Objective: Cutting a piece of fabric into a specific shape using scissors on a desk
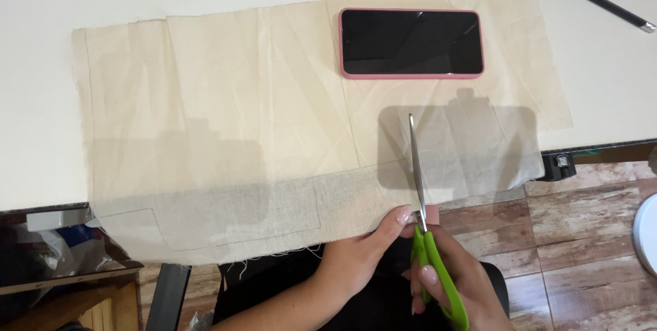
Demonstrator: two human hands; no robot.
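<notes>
Right hand (455, 279) is gripping one pair of green scissors (428, 235); left hand (363, 252) is pinching one cream cloth (239, 139); one phone (411, 43) is lying beyond both.

Only screen here is a phone (411, 43) lying flat on the cream cloth (226, 119), up near the far edge of the table (41, 98). It's a rounded rectangle, set lengthwise, in a pink case, and its screen is dark. No packages, labels or signs that I can see.
</notes>
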